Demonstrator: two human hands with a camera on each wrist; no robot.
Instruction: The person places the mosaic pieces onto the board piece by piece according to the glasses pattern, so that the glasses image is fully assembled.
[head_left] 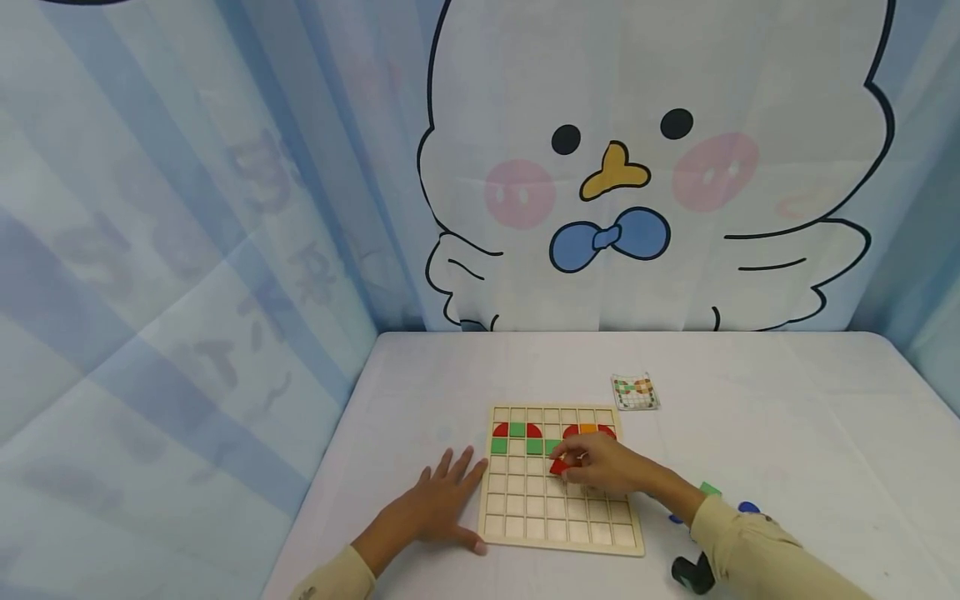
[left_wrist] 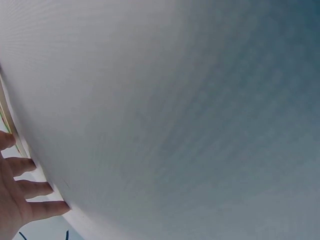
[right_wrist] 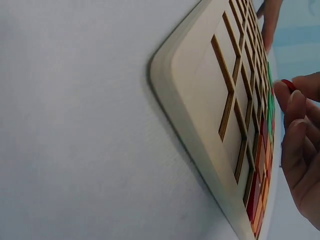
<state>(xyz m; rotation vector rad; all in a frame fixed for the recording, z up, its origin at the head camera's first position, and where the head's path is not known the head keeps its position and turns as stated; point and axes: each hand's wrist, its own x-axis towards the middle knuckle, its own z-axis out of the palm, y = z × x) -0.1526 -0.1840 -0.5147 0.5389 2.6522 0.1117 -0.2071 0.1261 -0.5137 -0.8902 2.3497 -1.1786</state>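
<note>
A wooden grid board lies on the white table, with red, green and orange pieces set in its far rows. My right hand is over the board and pinches a small red piece between thumb and fingers. In the right wrist view the red piece shows at the fingertips, beside the green pieces. My left hand rests with fingers spread at the left edge of the board. The left wrist view shows the left hand's fingers straight and apart, holding nothing.
A small pattern card lies beyond the board's far right corner. Beside and partly under my right forearm are a green piece, a blue piece and a dark object. A printed curtain hangs behind the table.
</note>
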